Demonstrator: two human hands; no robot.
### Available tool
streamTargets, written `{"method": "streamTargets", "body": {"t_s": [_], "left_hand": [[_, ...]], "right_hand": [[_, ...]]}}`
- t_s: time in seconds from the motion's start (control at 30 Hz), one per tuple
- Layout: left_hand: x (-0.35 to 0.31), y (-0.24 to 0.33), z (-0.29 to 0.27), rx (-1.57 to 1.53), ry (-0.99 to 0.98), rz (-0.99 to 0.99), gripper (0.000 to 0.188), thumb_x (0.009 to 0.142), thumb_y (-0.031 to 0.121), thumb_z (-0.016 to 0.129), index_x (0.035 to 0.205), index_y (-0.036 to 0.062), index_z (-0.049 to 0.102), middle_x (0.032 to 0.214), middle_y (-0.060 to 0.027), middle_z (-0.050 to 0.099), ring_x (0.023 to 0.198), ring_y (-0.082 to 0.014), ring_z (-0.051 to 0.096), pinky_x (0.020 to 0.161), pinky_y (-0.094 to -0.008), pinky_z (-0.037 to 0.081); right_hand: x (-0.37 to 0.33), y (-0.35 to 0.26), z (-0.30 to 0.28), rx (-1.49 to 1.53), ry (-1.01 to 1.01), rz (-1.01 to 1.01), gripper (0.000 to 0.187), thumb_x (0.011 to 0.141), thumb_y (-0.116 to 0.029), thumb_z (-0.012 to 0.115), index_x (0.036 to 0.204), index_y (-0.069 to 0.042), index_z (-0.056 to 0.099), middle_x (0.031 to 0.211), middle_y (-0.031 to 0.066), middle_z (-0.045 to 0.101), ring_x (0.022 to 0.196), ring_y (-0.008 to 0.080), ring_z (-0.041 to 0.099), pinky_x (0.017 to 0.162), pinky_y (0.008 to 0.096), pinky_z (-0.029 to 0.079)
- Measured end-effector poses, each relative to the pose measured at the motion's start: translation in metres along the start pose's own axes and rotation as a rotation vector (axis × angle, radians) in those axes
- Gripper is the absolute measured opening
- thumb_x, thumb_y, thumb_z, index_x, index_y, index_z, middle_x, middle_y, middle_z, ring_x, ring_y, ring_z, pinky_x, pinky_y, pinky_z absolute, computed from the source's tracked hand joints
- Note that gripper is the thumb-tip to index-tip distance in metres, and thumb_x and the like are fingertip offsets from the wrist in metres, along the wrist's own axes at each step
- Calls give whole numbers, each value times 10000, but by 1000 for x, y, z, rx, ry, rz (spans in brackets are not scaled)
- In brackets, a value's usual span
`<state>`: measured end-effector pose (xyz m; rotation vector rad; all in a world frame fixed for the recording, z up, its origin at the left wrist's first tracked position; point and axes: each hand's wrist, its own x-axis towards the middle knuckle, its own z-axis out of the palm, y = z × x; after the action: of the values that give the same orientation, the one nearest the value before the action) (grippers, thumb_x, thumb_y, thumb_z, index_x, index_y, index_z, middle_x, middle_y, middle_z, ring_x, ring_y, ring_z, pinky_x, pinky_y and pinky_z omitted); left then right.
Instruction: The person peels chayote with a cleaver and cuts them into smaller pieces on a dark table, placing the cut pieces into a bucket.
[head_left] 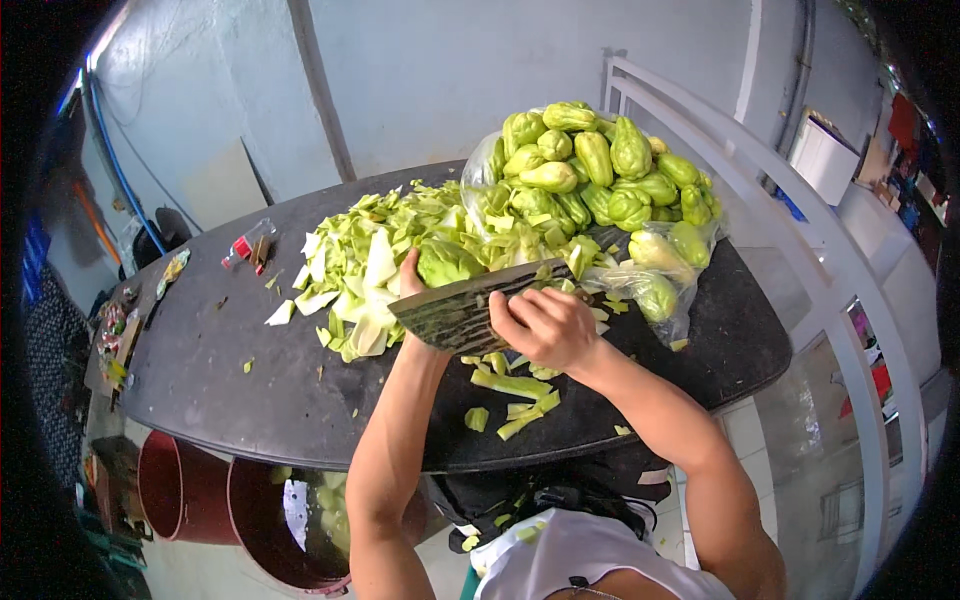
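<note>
My left hand (410,278) grips a green chayote (450,262) over the table; the blade hides most of its fingers. My right hand (545,325) is closed on a broad, dark cleaver (465,312), whose blade lies slantwise in front of the chayote. The handle is hidden within my fingers. Behind and left of the chayote spreads a heap of pale green chayote slices (375,235). To the right, many whole chayotes (592,158) are piled on and in a clear plastic bag (676,325). Loose cut strips (512,384) lie on the near side of the cleaver.
The dark table (220,370) has a rounded edge. A small plastic bottle with a red label (240,247) lies at its left. Below the front edge stand dark red tubs (180,485), one holding pale green pieces in liquid. A white railing (760,165) runs along the right.
</note>
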<state>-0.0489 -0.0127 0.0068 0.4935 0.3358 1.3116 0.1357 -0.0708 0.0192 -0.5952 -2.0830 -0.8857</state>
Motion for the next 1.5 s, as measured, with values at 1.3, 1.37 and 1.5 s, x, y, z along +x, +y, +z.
{"method": "streamTargets", "body": {"t_s": [1.3,1.37,1.5], "left_hand": [[-10,-8,31,193,128,153,559,944,539,433,1229,78,569,1117,-142,641,1039,-305,624,920,-454,490],[-11,-2,23,53,7,65,575,935,541,449,1192,46,591,1123,-173,656,1006,-323,643,908,-463,514],[-6,-2,8,-31,-112,62,569,921,537,468,1154,38,611,1085,-204,675,950,-338,664,877,-457,541]], "right_hand": [[-13,19,2,120,-8,309,338,703,-1,661,1040,-23,647,722,66,654,602,239,668,492,348,534],[-6,12,-3,81,23,187,273,741,-48,644,1012,-20,627,719,36,609,625,187,659,538,303,550],[-1,2,1,36,11,109,239,776,-93,603,1004,-21,605,726,8,566,668,147,651,593,278,561]]}}
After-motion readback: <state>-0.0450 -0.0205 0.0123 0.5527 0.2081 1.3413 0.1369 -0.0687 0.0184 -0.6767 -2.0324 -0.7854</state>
